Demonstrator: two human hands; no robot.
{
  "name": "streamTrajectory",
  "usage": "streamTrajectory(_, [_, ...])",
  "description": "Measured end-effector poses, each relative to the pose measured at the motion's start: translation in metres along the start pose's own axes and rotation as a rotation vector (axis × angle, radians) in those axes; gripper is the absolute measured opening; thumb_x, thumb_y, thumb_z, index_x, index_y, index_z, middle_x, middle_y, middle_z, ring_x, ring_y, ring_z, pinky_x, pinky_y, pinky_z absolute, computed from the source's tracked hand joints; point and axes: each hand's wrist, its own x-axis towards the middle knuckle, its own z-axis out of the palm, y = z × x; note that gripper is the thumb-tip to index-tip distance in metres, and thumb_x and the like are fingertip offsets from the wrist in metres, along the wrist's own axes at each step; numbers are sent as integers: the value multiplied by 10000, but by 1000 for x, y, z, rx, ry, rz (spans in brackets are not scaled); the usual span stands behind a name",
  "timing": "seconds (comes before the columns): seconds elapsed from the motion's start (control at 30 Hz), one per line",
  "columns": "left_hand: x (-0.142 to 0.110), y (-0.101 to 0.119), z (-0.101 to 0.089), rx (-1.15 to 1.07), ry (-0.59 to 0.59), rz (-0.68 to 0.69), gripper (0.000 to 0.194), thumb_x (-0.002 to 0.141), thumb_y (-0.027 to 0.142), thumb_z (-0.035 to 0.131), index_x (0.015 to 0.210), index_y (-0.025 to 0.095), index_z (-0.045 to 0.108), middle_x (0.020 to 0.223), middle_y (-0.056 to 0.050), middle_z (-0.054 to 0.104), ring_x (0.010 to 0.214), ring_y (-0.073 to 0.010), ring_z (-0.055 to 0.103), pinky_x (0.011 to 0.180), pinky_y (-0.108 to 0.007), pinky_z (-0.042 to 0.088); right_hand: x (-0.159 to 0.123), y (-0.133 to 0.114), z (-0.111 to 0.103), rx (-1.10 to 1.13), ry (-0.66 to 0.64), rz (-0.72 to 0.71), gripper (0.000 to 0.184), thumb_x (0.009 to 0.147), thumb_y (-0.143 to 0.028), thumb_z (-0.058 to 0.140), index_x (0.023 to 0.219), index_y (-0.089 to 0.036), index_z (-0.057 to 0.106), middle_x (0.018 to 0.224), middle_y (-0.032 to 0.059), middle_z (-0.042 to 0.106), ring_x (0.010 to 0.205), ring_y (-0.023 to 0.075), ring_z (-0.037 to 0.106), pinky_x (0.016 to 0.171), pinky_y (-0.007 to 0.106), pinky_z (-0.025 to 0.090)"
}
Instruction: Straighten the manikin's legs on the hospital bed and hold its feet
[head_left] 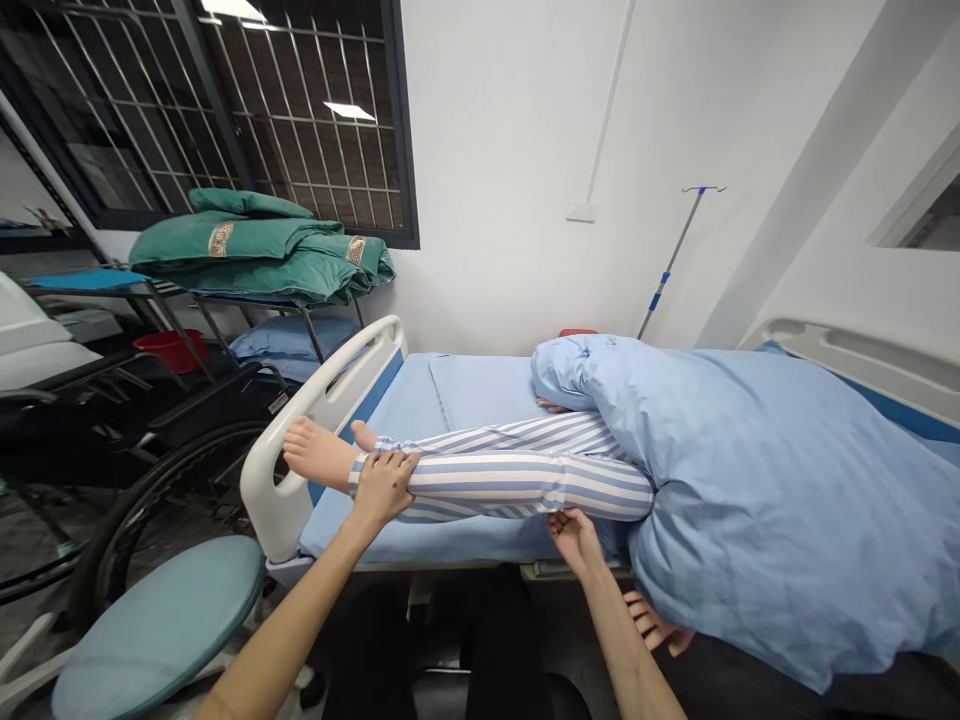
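Note:
A manikin lies on a hospital bed [480,392], its legs in blue and white striped trousers [510,470] and its bare feet [315,452] by the white footboard [330,395]. My left hand [382,487] is wrapped round the near ankle over the trouser cuff. My right hand [574,535] pinches the trouser fabric under the near thigh. A light blue quilt [750,480] covers the body from the hips up. A manikin hand [656,625] hangs below the quilt's edge by my right forearm.
A wheelchair [150,460] stands left of the footboard, a round blue stool [161,625] in front of it. Folded green blankets [259,248] lie on a rack by the barred window. An IV pole [675,255] stands behind the bed. The white headboard [855,362] is at right.

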Motion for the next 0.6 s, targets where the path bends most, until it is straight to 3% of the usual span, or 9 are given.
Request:
streamTrajectory(0.13, [-1,-3,-18,90,-4,35,452,653,109,522,1090,200,595,982,-110,645,962,-288,542,858,-429,323,7,23,-5,-22,10,6,68,610,-127,612,633,-181,578,602,-14,619,562,121,570,502,234,427])
streamTrajectory(0.27, [-6,1,-23,159,-3,54,429,689,81,486,1088,187,603,966,-120,638,951,-290,536,862,-442,314,11,41,-10,-25,88,54,93,581,-92,602,607,-178,577,568,-14,609,538,127,561,470,229,415])
streamTrajectory(0.43, [-15,1,-10,160,-25,30,456,676,80,492,1104,197,596,983,-118,631,954,-290,530,862,-440,315,12,46,-11,-21,124,64,112,556,-76,605,599,-170,560,566,-20,607,527,114,558,463,214,419])
streamTrajectory(0.6, [-23,-6,14,59,-60,-14,483,648,112,525,1118,203,586,1004,-117,631,979,-303,530,849,-428,330,7,35,-9,-16,80,40,99,568,-95,620,605,-173,570,564,-23,603,528,105,552,476,209,431])
